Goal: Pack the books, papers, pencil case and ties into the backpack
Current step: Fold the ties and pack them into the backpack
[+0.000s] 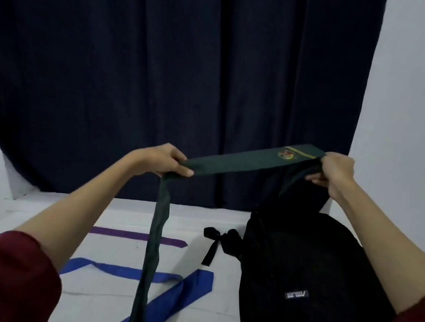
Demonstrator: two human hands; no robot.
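A dark green tie (pixel 243 160) with a small crest is stretched level in the air between my hands. My left hand (pixel 163 159) pinches it at a fold, and the narrow end hangs down from there to the table. My right hand (pixel 336 173) grips the wide end above the black backpack (pixel 306 281), which lies on the right of the white table (pixel 127 212). A blue tie (pixel 167 284) and a purple tie (pixel 140 236) lie flat on the table to the left of the backpack.
A black strap with a bow-like loop (pixel 217 237) sticks out from the backpack's left side. A dark navy curtain (pixel 175 78) hangs behind the table against a pale wall (pixel 416 103). My sleeves are dark red.
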